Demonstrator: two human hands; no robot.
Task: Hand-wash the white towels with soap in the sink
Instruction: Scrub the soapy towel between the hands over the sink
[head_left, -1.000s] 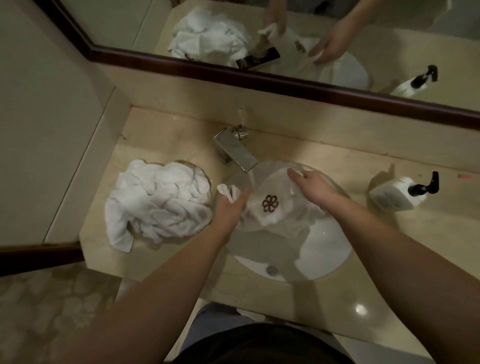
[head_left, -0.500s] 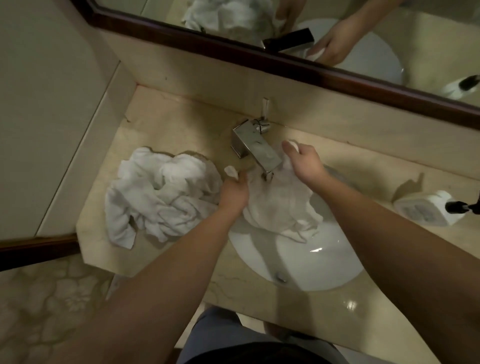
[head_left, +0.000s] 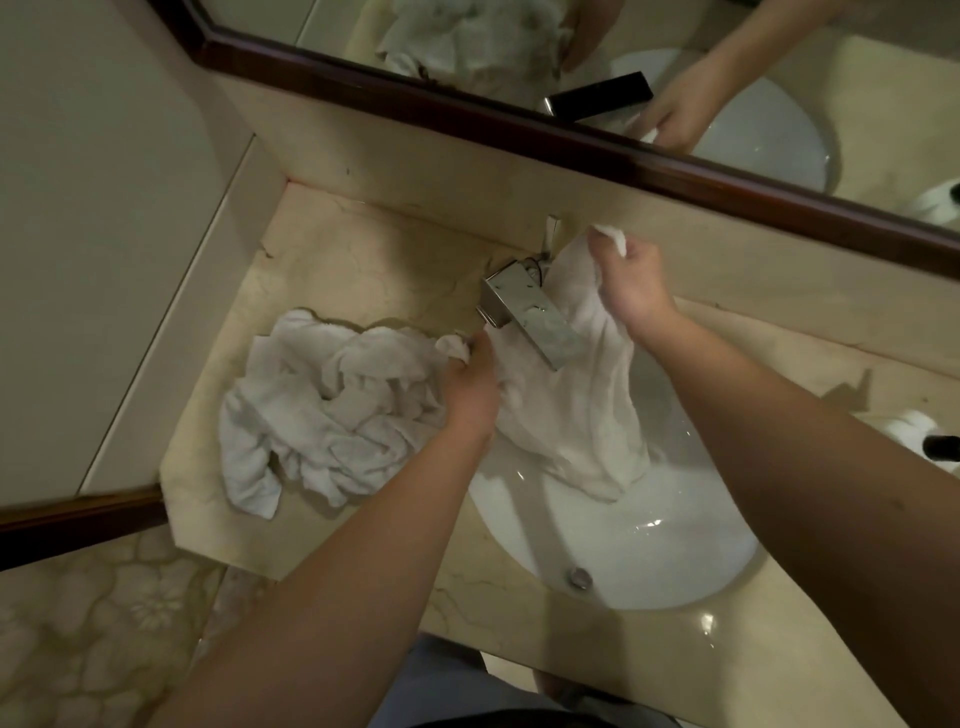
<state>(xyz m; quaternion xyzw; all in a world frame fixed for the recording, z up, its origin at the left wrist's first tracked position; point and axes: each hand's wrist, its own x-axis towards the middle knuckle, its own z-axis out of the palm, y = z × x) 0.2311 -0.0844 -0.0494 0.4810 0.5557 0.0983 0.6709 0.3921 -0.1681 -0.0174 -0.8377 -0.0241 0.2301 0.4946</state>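
Marble desk (head_left: 363, 270) held a towel heap (head_left: 332, 410); both hands' grips, left hand (head_left: 470, 387) and right hand (head_left: 631, 283), pinched a towel (head_left: 576, 415) over the white sink (head_left: 649, 551) beneath the mirror (head_left: 519, 62).

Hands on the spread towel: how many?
2. Left hand grips a towel corner by the pile; right hand holds another corner up behind the faucet.

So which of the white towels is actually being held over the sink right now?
The spread towel under the faucet, gripped by the left hand and right hand. The crumpled towel pile lies untouched on the counter.
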